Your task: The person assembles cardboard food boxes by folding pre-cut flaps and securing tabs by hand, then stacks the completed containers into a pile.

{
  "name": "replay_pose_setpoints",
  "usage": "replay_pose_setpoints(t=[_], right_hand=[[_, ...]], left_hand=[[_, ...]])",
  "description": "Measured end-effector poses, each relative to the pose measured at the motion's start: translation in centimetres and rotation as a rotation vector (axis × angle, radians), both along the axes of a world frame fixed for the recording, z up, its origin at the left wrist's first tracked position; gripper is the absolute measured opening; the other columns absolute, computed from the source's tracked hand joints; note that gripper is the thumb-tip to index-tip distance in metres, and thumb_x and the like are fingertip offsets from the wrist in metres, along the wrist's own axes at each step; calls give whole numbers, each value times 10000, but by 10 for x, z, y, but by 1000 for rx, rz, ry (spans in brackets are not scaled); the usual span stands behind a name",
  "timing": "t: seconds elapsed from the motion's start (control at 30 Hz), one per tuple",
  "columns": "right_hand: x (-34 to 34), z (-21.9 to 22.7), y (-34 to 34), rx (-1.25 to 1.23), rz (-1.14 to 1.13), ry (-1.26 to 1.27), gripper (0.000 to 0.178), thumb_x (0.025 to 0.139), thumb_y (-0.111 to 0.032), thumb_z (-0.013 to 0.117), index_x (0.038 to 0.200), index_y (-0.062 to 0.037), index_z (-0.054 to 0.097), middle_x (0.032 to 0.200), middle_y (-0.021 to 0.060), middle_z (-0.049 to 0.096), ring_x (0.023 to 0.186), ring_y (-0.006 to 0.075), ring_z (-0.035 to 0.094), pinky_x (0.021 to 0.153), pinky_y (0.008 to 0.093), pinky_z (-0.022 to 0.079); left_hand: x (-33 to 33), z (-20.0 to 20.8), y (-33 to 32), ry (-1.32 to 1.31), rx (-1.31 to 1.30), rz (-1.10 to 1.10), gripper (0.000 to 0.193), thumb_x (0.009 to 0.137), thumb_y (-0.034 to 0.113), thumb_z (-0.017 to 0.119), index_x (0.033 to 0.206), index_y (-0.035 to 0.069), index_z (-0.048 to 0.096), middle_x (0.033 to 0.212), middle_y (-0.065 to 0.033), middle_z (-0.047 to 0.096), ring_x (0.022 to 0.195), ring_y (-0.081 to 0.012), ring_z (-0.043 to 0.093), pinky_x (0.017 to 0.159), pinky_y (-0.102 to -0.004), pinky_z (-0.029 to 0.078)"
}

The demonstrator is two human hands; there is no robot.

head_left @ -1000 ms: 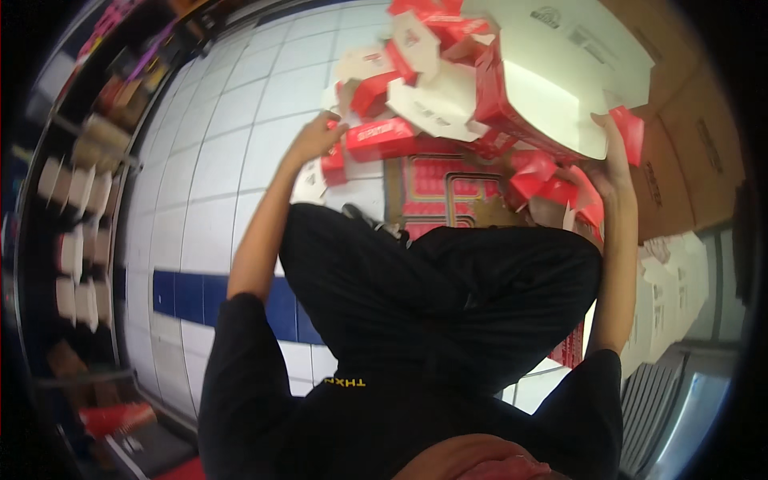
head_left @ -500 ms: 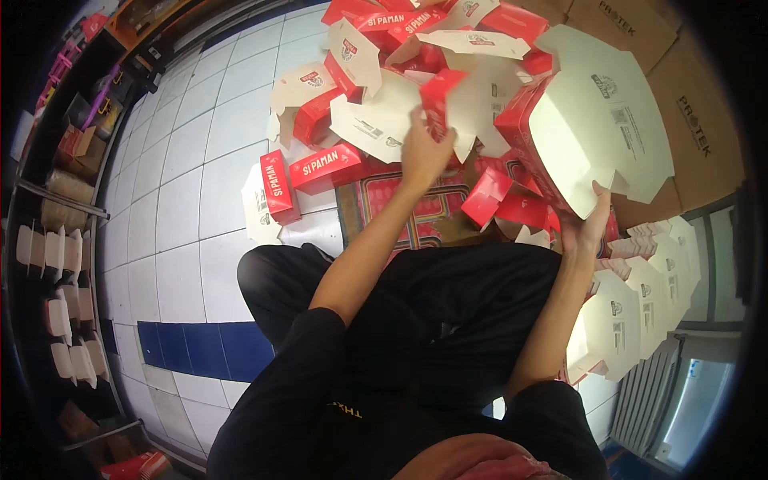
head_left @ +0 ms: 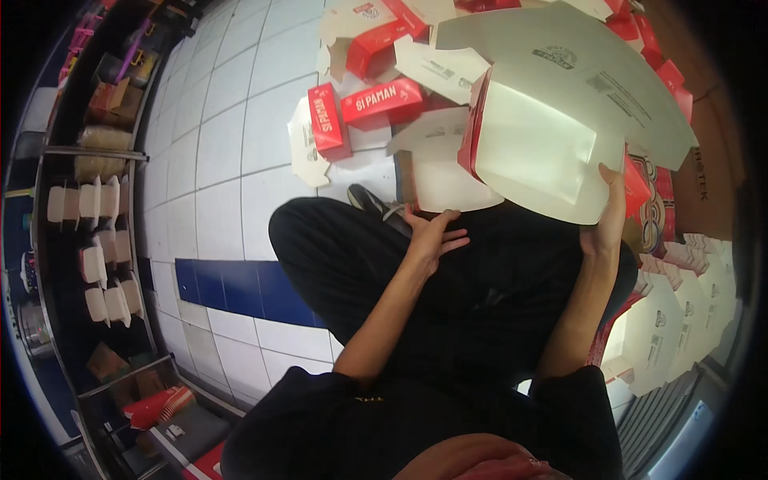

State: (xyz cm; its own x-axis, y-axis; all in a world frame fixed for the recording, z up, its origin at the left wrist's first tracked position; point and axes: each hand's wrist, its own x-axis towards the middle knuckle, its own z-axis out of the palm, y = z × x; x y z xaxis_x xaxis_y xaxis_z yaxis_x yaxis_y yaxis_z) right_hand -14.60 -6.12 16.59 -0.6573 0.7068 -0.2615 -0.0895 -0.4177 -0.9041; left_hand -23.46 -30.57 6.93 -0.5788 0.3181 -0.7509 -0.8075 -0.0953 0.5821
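Above my lap, my right hand (head_left: 604, 212) grips the near edge of a large open paper food box (head_left: 534, 144), white inside and red outside, with its broad lid flap spread away from me. My left hand (head_left: 434, 240) holds a second open paper food box (head_left: 450, 178) by its near edge, thumb and fingertips at the rim, other fingers loosely extended. This second box sits to the left of the first, its right side partly hidden behind it. Whether the right hand holds one box or several nested ones, I cannot tell.
Loose red-and-white boxes (head_left: 382, 104) lie beyond my hands on the white tiled floor (head_left: 216, 160). Several nested boxes (head_left: 664, 320) stand at the right, near brown cardboard (head_left: 704, 184). A dark shelf rack with more boxes (head_left: 94, 260) runs along the left.
My left hand has drawn back from the pile toward my lap and now holds an open box. The right hand keeps its box, now nearer the left one. The view has shifted.
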Motion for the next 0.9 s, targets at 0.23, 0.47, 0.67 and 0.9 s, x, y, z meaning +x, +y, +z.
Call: replay_pose_setpoints(t=[0.23,0.47,0.67,0.9], right_hand=[[4,4,-15,330,211,-289,639,901,-320,536,1472,-53,430,1430,117,479,1331,247,452,1107,360,348],[-81,-48,-9,361,340,-362,498,935,-263,530,1384,-55,476,1237,128,569,1118,228,560,969,338,446],[-106,-53,-21,724,345,-388,493,959,-231,510,1396,-11,455,1221,168,575,1061,241,586,948,354,463],[-88,-39,-9,588,452,-508,478,960,-209,493,1396,-16,461,1264,139,572,1133,209,553,984,343,444]], left_hand=[[-40,25,-38,287,-222,-170,908,943,442,589,1595,46,96,1487,-260,404,1335,-401,467,972,-505,525],[-85,-60,1,191,32,-14,694,1012,524,397,1495,26,423,1542,-194,424,1391,-373,425,1116,-552,358],[-92,-47,13,189,368,138,608,1026,464,430,1449,28,470,1394,-157,565,1319,-330,501,1079,-489,419],[-96,-85,7,128,72,39,473,1028,345,421,1312,-6,560,1214,-183,653,1183,-280,610,980,-453,501]])
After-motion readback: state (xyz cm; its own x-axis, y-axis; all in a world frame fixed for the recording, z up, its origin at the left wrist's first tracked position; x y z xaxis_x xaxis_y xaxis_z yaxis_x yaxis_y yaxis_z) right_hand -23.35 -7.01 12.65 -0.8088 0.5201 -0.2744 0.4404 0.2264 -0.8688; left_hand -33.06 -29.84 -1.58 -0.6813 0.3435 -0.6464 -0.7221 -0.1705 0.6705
